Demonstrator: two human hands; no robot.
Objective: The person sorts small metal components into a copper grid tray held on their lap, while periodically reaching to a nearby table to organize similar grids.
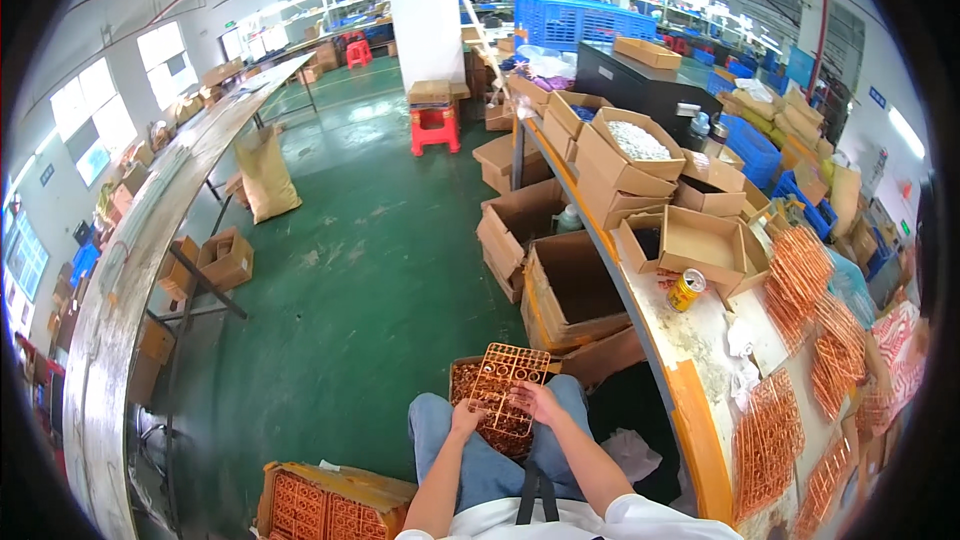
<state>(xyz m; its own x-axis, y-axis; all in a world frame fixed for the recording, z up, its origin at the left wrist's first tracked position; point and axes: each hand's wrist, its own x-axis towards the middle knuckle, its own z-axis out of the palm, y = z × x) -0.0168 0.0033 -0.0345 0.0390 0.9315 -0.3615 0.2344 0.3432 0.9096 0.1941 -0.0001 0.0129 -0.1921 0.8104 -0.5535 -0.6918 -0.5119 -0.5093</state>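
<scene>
Over my lap I hold an orange plastic sprue frame, a flat grid with round and small shapes moulded in it. My left hand is closed on its lower left edge. Across from it my right hand grips the right side, fingers bent over the bars. Below the frame, between my knees, stands a cardboard box holding many small reddish-orange pieces. The fingertips are small in the picture, and the frame covers part of the box.
Stacked orange sprue frames lie on the workbench at my right, near a yellow can. A carton of sprue frames sits at lower left. Open cartons stand beneath the bench. A long table runs along the left.
</scene>
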